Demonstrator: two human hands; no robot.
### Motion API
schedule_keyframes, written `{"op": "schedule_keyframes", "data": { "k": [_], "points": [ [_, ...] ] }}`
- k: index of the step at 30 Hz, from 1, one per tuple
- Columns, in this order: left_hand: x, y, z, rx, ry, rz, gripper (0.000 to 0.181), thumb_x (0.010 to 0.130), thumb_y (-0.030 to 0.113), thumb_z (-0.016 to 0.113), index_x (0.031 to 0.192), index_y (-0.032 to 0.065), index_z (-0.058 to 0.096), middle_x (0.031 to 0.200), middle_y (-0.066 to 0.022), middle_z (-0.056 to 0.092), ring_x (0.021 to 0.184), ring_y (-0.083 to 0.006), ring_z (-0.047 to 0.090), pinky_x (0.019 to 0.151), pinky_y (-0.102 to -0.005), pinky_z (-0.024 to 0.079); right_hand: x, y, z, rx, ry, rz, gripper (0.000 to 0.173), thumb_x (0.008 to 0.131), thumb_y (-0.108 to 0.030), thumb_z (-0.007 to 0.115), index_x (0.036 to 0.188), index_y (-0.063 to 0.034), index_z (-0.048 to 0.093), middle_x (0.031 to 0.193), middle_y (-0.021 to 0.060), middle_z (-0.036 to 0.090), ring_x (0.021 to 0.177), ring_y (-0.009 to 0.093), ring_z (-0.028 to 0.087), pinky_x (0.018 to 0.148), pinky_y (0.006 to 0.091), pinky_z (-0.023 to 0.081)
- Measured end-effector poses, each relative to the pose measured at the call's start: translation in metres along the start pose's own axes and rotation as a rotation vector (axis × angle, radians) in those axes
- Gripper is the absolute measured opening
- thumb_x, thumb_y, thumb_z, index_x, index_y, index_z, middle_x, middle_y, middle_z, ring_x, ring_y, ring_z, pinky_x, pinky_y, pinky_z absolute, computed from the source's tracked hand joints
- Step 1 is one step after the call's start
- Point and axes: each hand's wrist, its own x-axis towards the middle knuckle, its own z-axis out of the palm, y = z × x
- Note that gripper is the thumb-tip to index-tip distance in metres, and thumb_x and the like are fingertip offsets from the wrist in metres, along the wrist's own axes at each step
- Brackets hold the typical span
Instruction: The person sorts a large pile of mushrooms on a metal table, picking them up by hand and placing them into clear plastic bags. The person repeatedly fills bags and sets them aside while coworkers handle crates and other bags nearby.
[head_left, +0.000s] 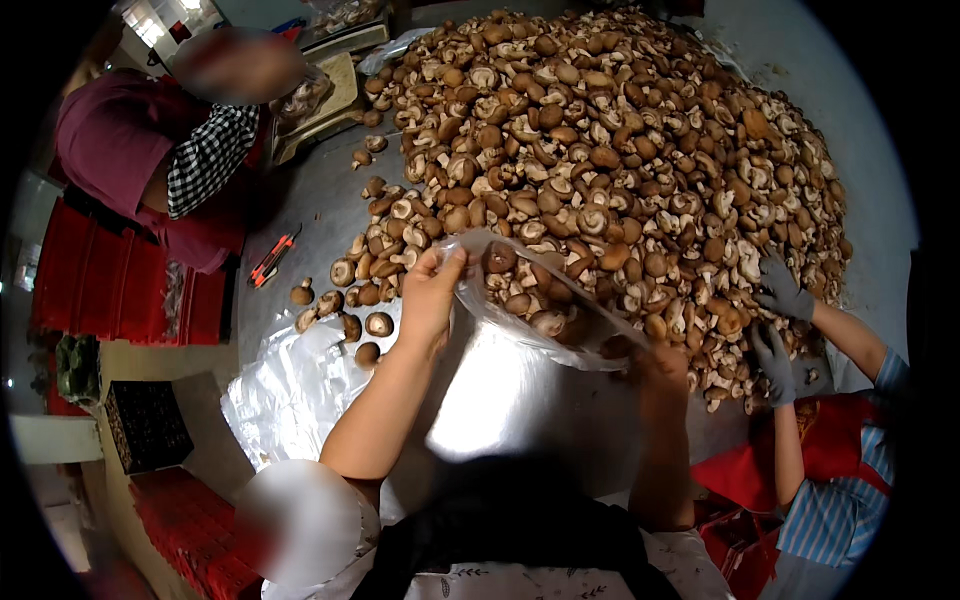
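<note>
Between my hands a clear plastic bag (540, 341) is stretched over the near edge of a big heap of shiitake mushrooms (592, 150). Brown caps show in and through its film; which of them lie inside is partly unclear. My left hand (431, 296) pinches the bag's left end between thumb and fingers. At the other end my right hand (660, 367) grips the plastic, in shadow and blurred. A stack of flat clear bags (296, 390) lies on the metal table (487, 397) left of my left forearm, with several loose mushrooms at its upper edge.
An orange-and-black utility knife (274, 260) lies on the table's left side. Beyond it stands a weighing scale (326, 105) beside a person in a checked sleeve (214, 161). At right, another person's grey-gloved hands (784, 292) touch the heap. Red crates (187, 532) stand at lower left.
</note>
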Motion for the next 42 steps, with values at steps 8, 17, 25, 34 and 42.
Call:
{"op": "schedule_keyframes", "data": {
  "k": [8, 17, 25, 34, 42],
  "points": [
    [-0.109, 0.042, -0.055, -0.051, 0.074, -0.021, 0.013, 0.089, 0.016, 0.059, 0.087, 0.0034, 0.062, 0.081, -0.0027, 0.063, 0.077, -0.0102, 0.056, 0.073, -0.0227, 0.043, -0.038, 0.032, 0.02, 0.673, 0.04, 0.117, 0.026, 0.092, -0.013, 0.048, 0.104, 0.0073, 0.058, 0.101, 0.0145, 0.063, 0.088, 0.02, 0.059, 0.082, 0.0302, 0.044],
    [-0.197, 0.035, -0.103, -0.099, 0.101, -0.046, 0.015, 0.086, 0.003, 0.06, 0.101, 0.0004, 0.06, 0.091, -0.0046, 0.062, 0.08, -0.0109, 0.056, 0.075, -0.0241, 0.044, -0.063, 0.007, 0.072, 0.342, -0.144, 0.122, 0.019, 0.091, -0.01, 0.051, 0.103, 0.0015, 0.059, 0.096, 0.0082, 0.065, 0.075, 0.013, 0.057, 0.072, 0.0241, 0.045],
    [-0.227, 0.038, -0.107, -0.177, 0.128, -0.107, 0.03, 0.087, 0.0, 0.057, 0.117, -0.0007, 0.055, 0.099, -0.0057, 0.062, 0.088, -0.0114, 0.057, 0.081, -0.0254, 0.046, -0.065, -0.016, 0.187, -0.392, -0.174, -0.667, 0.022, 0.07, -0.005, 0.063, 0.091, -0.0049, 0.058, 0.088, 0.009, 0.056, 0.078, 0.024, 0.056, 0.069, 0.0371, 0.045],
    [-0.239, 0.029, -0.111, -0.268, 0.082, -0.142, 0.028, 0.086, 0.003, 0.058, 0.114, 0.0, 0.057, 0.084, -0.0015, 0.058, 0.072, -0.0084, 0.053, 0.068, -0.0219, 0.045, -0.066, 0.031, 0.218, -0.272, -0.593, -0.282, 0.029, 0.079, -0.012, 0.064, 0.107, -0.0049, 0.062, 0.092, 0.0097, 0.064, 0.081, 0.02, 0.062, 0.072, 0.0299, 0.049],
    [-0.228, 0.021, -0.08, -0.115, -0.075, -0.146, 0.02, 0.087, 0.002, 0.055, 0.107, -0.0007, 0.059, 0.083, -0.0019, 0.06, 0.072, -0.0083, 0.053, 0.066, -0.0234, 0.045, -0.126, -0.002, 0.12, 0.54, -0.406, 0.089, 0.041, 0.082, -0.01, 0.064, 0.12, 0.0036, 0.052, 0.093, 0.0114, 0.064, 0.075, 0.014, 0.061, 0.068, 0.0255, 0.051]
  ]
}}
